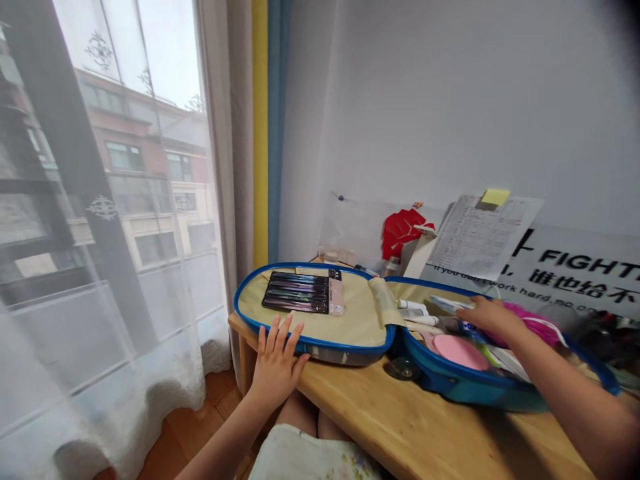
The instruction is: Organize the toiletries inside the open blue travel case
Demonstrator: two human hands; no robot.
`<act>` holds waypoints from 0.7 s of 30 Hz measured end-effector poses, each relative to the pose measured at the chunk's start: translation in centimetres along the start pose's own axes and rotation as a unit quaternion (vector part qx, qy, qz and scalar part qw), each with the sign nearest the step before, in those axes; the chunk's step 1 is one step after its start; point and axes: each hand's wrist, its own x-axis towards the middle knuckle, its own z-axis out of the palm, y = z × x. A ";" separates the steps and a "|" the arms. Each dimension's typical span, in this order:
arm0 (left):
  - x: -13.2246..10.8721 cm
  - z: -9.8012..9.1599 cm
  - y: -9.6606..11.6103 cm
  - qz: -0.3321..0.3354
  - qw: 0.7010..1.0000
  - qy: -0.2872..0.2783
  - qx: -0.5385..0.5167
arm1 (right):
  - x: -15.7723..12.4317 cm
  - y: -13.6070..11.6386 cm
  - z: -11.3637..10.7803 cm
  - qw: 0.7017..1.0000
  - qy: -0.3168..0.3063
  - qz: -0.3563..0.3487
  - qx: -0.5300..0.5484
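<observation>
On a pale wooden worktop beside a sheer white curtain, an open clamshell travel case with a blue zip rim and beige lining, spread flat in two halves. Left grip: released, palm down, fingers splayed, fingertips against the near blue rim of the left half. Right grip: low over the right half, across a flat pale blue-and-white item; clenched or merely resting, impossible to tell. Inside the left half, a flat black pack of slim sticks beside a pinkish card label, the exact kind too small to tell. Inside the right half, crowded together, white tubes, a round pink sponge and a crumpled magenta mesh pouch. Just beside the case on the worktop, a round dark suction cup. Behind, against the pale wall, a printed paper sheet with a yellow sticky note, a red paper fist and a black-lettered white banner.
</observation>
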 end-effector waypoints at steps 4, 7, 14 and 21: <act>0.1 0.1 0.3 -0.019 1.000 0.008 -0.019 | -1.0 -4.5 -2.5 0.998 0.020 -0.060 0.014; 0.1 0.1 0.3 -0.021 1.000 0.010 -0.021 | -2.3 -10.1 -2.5 0.978 -0.017 -0.197 0.071; -0.3 0.2 0.0 -0.001 1.000 -0.009 0.002 | -6.4 -23.2 2.7 0.869 -0.175 -0.428 0.177; -0.4 0.4 -0.1 0.006 1.000 0.000 0.013 | -7.7 -28.7 7.4 0.793 -0.293 -0.496 0.199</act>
